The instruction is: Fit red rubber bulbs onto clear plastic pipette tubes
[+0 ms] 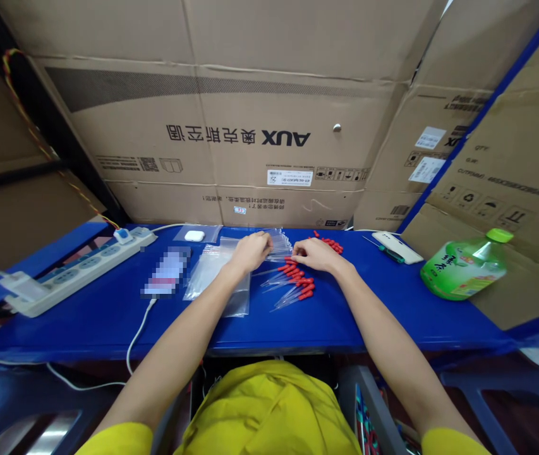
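My left hand [252, 250] is closed, its fingertips curled at the left edge of a pile of clear thin tubes [279, 245]; anything within them is hidden. Across from it, my right hand [317, 254] pinches at a small red dropper bulb [289, 258]. Just below both hands lie several droppers [305, 287], clear tapered tubes with red bulbs on their right ends. More loose red bulbs [333, 244] are heaped behind my right hand. Clear zip bags [207, 272] lie flat under my left wrist and forearm.
On the left are a white power strip [93, 268], a phone [169, 272] on a cable and a white earbud case [194, 236]. To the right, a green bottle [463, 268] lies near a white item [399, 246] and a green-handled tool [390, 254]. Cardboard [231, 101] walls the blue table [340, 316].
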Demonstrator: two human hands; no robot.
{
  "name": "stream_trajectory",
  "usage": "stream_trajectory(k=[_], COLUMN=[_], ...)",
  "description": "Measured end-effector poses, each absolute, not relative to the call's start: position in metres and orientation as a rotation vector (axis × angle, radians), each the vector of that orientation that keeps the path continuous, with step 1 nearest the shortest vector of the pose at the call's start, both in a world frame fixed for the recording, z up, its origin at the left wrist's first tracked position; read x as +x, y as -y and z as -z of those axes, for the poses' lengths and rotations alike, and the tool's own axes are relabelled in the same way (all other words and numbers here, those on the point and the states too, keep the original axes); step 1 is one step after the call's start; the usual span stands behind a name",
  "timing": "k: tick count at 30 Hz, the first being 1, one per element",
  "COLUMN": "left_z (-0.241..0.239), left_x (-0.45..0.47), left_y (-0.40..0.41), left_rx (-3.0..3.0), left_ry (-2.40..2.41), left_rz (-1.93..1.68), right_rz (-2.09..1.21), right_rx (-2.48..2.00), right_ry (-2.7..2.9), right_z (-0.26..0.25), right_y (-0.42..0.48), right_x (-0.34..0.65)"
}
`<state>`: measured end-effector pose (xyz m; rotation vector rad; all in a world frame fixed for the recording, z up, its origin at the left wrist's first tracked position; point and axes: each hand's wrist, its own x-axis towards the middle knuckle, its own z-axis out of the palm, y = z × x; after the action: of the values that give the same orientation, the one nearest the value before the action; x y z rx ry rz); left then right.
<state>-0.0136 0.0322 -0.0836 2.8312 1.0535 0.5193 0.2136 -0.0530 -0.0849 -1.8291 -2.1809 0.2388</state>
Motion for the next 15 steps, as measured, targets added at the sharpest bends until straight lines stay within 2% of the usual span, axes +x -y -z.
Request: stream_trajectory(k=[10,15], left_z=[0.091,0.098], left_x=[-0.004,0.002], left_y=[-0.033,-0.04], left_rx=[2.266,1.93], left_ry=[-0.92,-0.998], left_rz=[-0.749,-0.877], right_rz=[-0.252,-0.146], right_rx=[-1.795,-1.831], right_ry=[2.199,2.174], right_z=[0.086,0.089], right_y=[0.054,0.053], right_x=[0.206,0.203])
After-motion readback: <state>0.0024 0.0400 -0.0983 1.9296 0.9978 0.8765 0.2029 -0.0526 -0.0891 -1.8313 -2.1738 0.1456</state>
